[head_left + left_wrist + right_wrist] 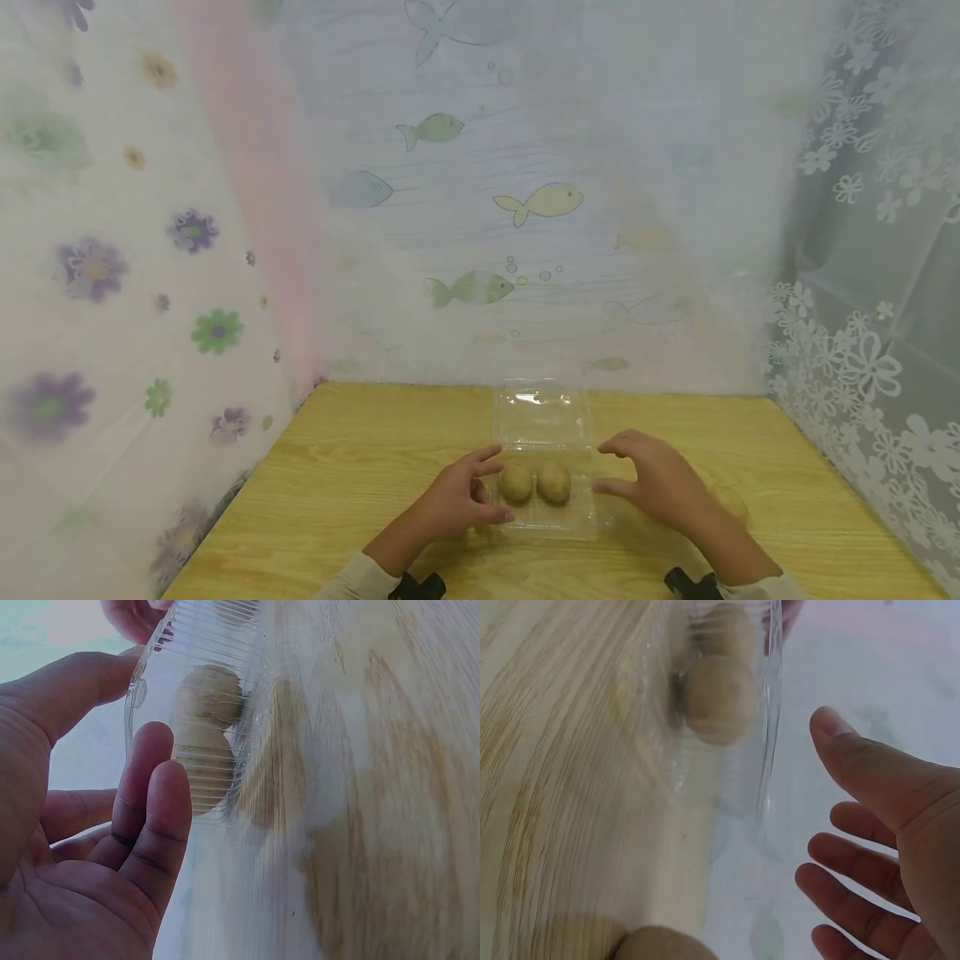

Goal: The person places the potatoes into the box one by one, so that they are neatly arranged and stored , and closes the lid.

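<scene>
A clear plastic clamshell container (577, 521) lies on the table with its lid (540, 417) raised at the back. Two round tan potatoes, a left one (516, 483) and a right one (554, 483), sit side by side in its base. My left hand (457, 500) is at the container's left side, thumb and forefinger spread apart. In the left wrist view, its thumb and bent fingertips come up to the ribbed wall; contact is hard to tell. My right hand (663, 483) hovers off the right side, fingers apart, holding nothing.
Another potato (729, 502) lies on the wood-grain table (375, 442), partly hidden behind my right forearm. Patterned sheets enclose the table: a flowered one (135, 333) at left, a fish-printed one (525, 250) behind, and a white-flowered one (870, 367) at right.
</scene>
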Available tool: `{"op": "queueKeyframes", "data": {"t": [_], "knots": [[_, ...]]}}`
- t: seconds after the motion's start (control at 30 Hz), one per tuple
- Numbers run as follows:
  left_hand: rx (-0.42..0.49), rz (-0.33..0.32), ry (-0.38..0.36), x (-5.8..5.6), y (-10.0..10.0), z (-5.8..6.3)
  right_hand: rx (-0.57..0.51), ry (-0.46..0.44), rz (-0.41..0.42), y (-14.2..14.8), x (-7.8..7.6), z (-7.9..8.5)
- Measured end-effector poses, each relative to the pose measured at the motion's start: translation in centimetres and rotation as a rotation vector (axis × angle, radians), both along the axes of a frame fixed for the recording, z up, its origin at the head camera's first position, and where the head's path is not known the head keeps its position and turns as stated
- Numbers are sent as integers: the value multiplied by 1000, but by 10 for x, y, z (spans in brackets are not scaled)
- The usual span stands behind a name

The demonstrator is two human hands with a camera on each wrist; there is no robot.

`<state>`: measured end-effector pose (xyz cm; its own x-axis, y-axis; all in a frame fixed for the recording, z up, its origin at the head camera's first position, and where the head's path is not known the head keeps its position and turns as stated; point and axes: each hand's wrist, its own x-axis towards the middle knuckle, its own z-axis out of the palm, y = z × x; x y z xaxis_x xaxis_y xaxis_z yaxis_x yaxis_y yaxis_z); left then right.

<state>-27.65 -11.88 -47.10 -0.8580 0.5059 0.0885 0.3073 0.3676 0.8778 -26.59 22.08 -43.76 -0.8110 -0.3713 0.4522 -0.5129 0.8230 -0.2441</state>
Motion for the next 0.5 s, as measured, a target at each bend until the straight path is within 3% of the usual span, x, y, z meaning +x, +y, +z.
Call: {"op": "queueKeyframes", "data": {"t": [0.33, 0.5], "knots": [[-1, 2, 0, 1, 0, 0, -47, -83, -60, 29, 5, 0], [-3, -1, -5, 0, 0, 0, -64, -83, -39, 48, 2, -1]]}}
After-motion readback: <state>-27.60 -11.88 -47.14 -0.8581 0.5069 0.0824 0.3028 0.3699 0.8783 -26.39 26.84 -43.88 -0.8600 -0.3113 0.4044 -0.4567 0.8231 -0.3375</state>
